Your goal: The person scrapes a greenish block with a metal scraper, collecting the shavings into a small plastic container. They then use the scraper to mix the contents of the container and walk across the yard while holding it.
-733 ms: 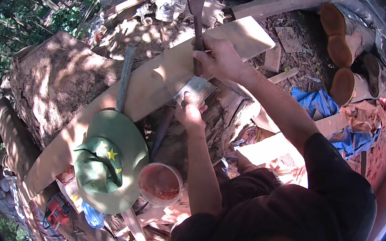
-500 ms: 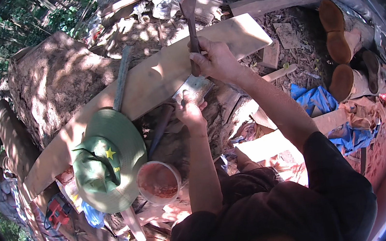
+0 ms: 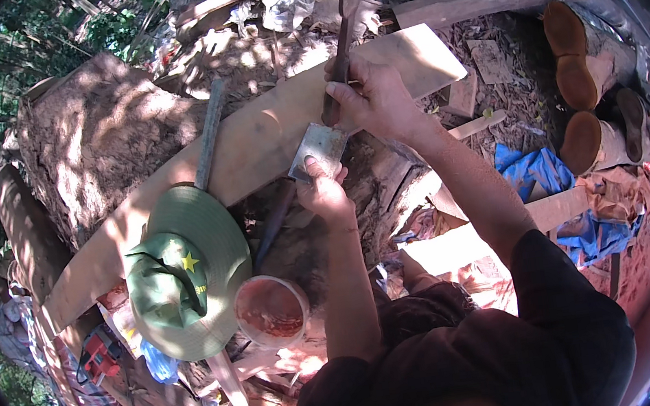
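My right hand (image 3: 388,104) is closed around the lower part of a dark chisel-like tool (image 3: 347,32). Its flared flat end points up and away from me, leaning right. In my left hand (image 3: 327,196) is a flat grey rectangular block (image 3: 317,145), its thumb pressed on the near edge. The block's pale face shows, just below the butt of the tool; whether the two touch I cannot tell. Behind both hands a long wooden board (image 3: 251,143) lies slantwise. A dark blade-like piece (image 3: 274,224) lies left of my left wrist.
A green brimmed hat (image 3: 217,225) lies on the left beside a bucket (image 3: 272,308) with reddish contents. A narrow grey stick (image 3: 210,132) crosses the board. A big rough stump (image 3: 97,126) stands far left. Blue plastic (image 3: 534,171) and brown boots (image 3: 569,64) are on the right.
The tool has tilted right, and my right hand has shifted slightly right with it. The block in my left hand has turned, showing more of its flat face.
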Motion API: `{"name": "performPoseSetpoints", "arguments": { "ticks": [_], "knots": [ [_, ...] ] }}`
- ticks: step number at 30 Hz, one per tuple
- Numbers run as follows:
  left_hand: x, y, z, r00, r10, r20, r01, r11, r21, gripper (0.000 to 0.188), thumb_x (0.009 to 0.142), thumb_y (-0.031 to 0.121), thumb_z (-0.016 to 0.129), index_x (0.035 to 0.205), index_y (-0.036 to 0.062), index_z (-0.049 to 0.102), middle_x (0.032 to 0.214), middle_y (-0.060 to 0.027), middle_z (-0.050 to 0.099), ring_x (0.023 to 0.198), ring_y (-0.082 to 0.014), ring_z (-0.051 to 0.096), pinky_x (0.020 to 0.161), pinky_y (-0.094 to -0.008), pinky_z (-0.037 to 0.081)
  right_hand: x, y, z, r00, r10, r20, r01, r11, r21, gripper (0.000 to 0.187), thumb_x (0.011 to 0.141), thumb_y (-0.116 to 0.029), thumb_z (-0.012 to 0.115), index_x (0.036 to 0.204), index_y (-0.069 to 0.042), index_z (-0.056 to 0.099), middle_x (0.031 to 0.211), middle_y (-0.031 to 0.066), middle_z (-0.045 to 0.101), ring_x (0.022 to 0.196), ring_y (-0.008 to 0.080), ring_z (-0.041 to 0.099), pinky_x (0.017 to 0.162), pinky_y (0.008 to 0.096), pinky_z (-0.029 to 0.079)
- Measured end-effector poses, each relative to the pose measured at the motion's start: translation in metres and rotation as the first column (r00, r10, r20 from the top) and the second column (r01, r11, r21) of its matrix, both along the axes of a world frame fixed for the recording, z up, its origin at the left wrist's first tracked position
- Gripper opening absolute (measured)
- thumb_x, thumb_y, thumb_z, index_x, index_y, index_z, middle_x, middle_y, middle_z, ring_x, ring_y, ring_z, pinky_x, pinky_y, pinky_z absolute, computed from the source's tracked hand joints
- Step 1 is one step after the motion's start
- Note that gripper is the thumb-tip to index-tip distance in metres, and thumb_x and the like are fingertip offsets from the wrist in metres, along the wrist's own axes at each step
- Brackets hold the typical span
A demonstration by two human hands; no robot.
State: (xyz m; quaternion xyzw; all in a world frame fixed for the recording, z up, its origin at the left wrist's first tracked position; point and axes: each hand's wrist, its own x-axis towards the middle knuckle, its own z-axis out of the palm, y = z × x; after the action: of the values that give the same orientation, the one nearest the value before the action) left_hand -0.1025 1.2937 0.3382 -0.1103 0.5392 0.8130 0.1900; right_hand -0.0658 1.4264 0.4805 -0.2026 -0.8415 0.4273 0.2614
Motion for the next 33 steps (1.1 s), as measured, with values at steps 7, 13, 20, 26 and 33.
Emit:
{"name": "performPoseSetpoints", "arguments": {
  "ticks": [7,13,20,26,33],
  "knots": [
    [-0.001,0.001,-0.002,0.997,-0.011,-0.078,0.011,1.0,0.003,0.029,0.1,0.022,0.059,0.113,-0.0037,0.062,0.096,-0.014,0.068,0.066,-0.0193,0.066,0.052,-0.0304,0.059,0.001,-0.001,-0.009,0.997,0.007,-0.071,-0.021,0.981,-0.192,0.016,0.095,-0.008,0.061,0.107,0.003,0.058,0.081,0.0108,0.068,0.074,0.0158,0.07,0.069,0.0302,0.056],
    [0.0,0.005,-0.003,0.998,0.02,-0.062,-0.017,0.999,0.044,0.029,0.1,0.023,0.06,0.111,-0.003,0.062,0.094,-0.0137,0.068,0.064,-0.0194,0.066,0.051,-0.0301,0.059,0.0,-0.001,0.004,1.0,-0.009,0.016,0.009,1.0,0.029,0.018,0.097,-0.008,0.061,0.11,0.004,0.055,0.085,0.0114,0.068,0.072,0.0165,0.071,0.071,0.0306,0.056],
    [-0.005,0.008,-0.004,0.997,0.06,0.042,-0.062,0.997,0.043,0.031,0.1,0.024,0.06,0.118,-0.0015,0.057,0.097,-0.0128,0.067,0.067,-0.0186,0.066,0.052,-0.0293,0.058,0.01,0.0,0.003,0.996,0.048,-0.071,-0.052,0.998,-0.047,0.019,0.096,-0.01,0.062,0.109,0.003,0.056,0.078,0.0107,0.067,0.071,0.0203,0.07,0.067,0.0336,0.055],
    [-0.006,0.006,-0.002,1.0,0.024,-0.013,-0.024,1.0,0.004,0.032,0.1,0.025,0.059,0.117,-0.002,0.058,0.098,-0.0132,0.067,0.067,-0.0191,0.067,0.053,-0.0295,0.058,0.005,0.0,-0.012,0.997,-0.051,-0.058,0.047,0.996,-0.07,0.019,0.093,-0.013,0.063,0.103,0.001,0.058,0.073,0.0133,0.067,0.069,0.0278,0.068,0.066,0.0383,0.053],
    [-0.009,0.004,-0.001,1.0,0.02,0.02,-0.021,0.999,0.047,0.032,0.1,0.024,0.061,0.117,-0.0024,0.058,0.098,-0.0138,0.066,0.067,-0.0203,0.067,0.054,-0.0303,0.059,0.008,-0.002,0.003,0.999,-0.032,-0.019,0.032,0.999,-0.008,0.022,0.091,-0.017,0.064,0.104,0.001,0.06,0.075,0.0191,0.066,0.071,0.0364,0.068,0.066,0.0436,0.051]
  ]
}}
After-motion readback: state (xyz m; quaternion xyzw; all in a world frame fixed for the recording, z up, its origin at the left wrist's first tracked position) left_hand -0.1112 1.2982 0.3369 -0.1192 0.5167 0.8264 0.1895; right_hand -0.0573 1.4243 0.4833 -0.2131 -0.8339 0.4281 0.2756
